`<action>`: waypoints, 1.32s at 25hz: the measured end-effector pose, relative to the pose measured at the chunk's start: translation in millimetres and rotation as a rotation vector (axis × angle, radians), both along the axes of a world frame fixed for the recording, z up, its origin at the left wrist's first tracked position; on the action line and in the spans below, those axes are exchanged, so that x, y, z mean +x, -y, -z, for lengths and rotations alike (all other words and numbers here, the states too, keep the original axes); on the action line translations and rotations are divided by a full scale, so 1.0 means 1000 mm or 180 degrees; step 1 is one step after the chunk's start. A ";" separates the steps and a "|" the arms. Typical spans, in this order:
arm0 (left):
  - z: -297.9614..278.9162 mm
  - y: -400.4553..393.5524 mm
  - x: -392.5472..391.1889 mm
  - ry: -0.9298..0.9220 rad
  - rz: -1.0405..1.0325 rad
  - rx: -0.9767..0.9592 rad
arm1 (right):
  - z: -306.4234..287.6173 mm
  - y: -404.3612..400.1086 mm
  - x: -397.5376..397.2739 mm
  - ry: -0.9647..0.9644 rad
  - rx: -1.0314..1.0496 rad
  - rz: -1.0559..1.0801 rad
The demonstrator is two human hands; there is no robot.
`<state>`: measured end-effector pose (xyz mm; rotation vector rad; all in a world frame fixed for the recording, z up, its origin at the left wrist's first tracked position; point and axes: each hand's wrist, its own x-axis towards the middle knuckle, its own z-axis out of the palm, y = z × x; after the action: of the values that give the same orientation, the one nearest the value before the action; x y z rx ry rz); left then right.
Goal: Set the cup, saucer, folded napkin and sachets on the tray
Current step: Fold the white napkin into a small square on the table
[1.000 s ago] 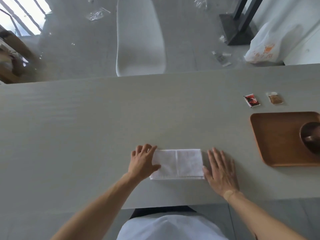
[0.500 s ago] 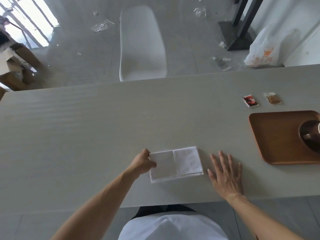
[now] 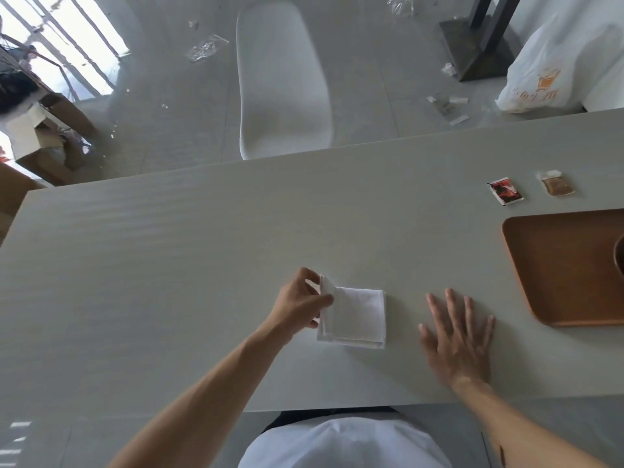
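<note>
The napkin, a long rectangle a second ago, now lies folded square on the counter. Left hand fingers pinch its raised left edge; right hand lies flat, spread, apparently just beside it.

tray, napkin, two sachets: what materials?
Tray: looks like wood, smooth brown matte, rounded rim. Napkin: white cloth or thick paper, layered folds. Red sachet: glossy printed film or paper. Brown sachet: seemingly clear plastic.
</note>
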<state>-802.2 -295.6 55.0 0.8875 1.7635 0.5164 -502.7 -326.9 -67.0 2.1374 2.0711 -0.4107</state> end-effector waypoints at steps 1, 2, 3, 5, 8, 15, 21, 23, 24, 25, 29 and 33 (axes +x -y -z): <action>0.000 0.000 0.011 -0.0043 0.0086 0.0049 | 0.001 0.000 0.001 -0.0033 0.0050 0.0025; 0.001 0.000 0.022 -0.0111 0.0172 0.0096 | 0.002 -0.001 0.001 -0.0067 0.0092 0.0039; 0.004 0.000 0.034 -0.0215 0.0267 0.0126 | 0.003 -0.003 0.002 -0.0093 0.0101 0.0041; 0.011 0.002 0.053 -0.0608 0.0489 0.0156 | 0.003 -0.002 -0.001 -0.0125 0.0139 -0.0007; 0.026 0.002 0.085 -0.1083 0.0741 0.0192 | 0.007 -0.003 0.003 -0.0140 0.0215 0.0000; 0.058 -0.008 0.118 -0.1211 0.0459 0.0151 | 0.011 -0.002 0.007 -0.0212 0.0261 -0.0010; 0.075 -0.009 0.114 -0.1021 0.0716 0.0337 | 0.010 -0.002 0.008 -0.0242 0.0328 -0.0032; 0.074 -0.008 0.110 -0.0869 0.0934 0.0263 | 0.009 -0.002 0.008 -0.0229 0.0351 -0.0018; 0.071 -0.009 0.107 -0.0646 0.0912 0.0177 | 0.008 -0.002 0.008 -0.0231 0.0355 -0.0013; 0.068 -0.009 0.103 -0.0252 0.0763 0.0055 | 0.008 -0.003 0.009 -0.0227 0.0353 -0.0011; 0.057 0.004 0.061 0.0712 0.0167 0.0182 | -0.001 -0.002 0.006 -0.0254 0.0333 -0.0026; 0.059 0.022 0.020 -0.0157 -0.0200 0.0982 | -0.019 -0.012 -0.010 -0.0677 0.0655 0.0355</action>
<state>-781.7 -317.4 -4.2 1.0670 1.7890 0.8297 -512.8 -314.8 -47.9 2.4325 2.1978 -0.4762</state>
